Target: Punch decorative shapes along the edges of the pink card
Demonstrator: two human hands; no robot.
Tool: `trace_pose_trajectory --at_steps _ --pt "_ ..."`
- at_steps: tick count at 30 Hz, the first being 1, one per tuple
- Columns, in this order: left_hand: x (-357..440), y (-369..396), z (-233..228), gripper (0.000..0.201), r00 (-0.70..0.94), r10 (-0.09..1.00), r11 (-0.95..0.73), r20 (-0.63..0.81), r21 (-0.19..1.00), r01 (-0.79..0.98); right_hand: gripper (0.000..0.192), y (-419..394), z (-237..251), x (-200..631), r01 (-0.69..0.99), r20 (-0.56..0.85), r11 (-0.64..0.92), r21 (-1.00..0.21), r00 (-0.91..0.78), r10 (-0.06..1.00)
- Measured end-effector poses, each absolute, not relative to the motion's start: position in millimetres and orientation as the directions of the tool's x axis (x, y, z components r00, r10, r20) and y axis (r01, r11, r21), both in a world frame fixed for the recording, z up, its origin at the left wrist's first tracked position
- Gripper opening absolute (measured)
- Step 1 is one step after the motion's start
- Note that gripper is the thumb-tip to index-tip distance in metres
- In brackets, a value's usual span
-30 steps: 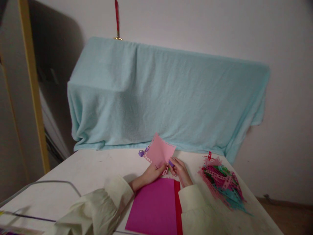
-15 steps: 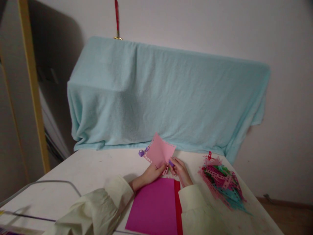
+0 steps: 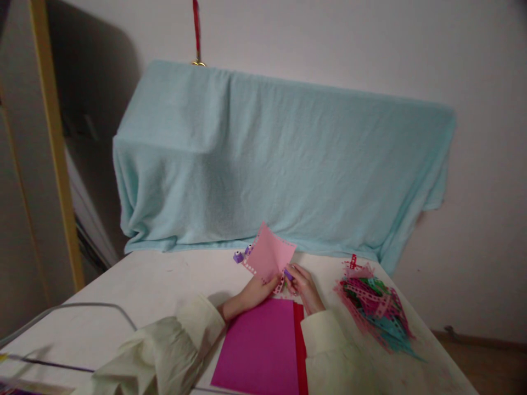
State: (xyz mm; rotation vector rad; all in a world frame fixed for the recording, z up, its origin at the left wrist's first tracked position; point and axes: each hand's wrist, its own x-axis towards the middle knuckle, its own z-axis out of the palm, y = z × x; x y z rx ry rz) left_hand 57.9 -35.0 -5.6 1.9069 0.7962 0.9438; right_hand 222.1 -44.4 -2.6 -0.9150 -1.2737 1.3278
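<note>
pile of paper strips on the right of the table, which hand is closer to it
Right. The right hand sits just left of the pile of paper strips, with bare table between them. The left hand is farther left, beyond the pink paper that both hands hold.

A big light blue blanket (image 3: 280, 164) hangs over something at the back of the white table (image 3: 144, 291). A pile of colorful paper strips (image 3: 374, 312) lies on the right. A red ribbon (image 3: 196, 30) hangs on the wall.

No legible text — none anywhere
</note>
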Motion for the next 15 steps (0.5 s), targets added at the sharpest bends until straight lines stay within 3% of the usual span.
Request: trace_pose_trajectory --at_steps 15 --pt "55.9 -33.7 -11.3 0.046 0.479 0.827 -0.414 0.294 0.895 0.164 0.034 -46.0 -0.1 221.0 -0.158 0.101 0.077 -0.984 -0.152 0.983"
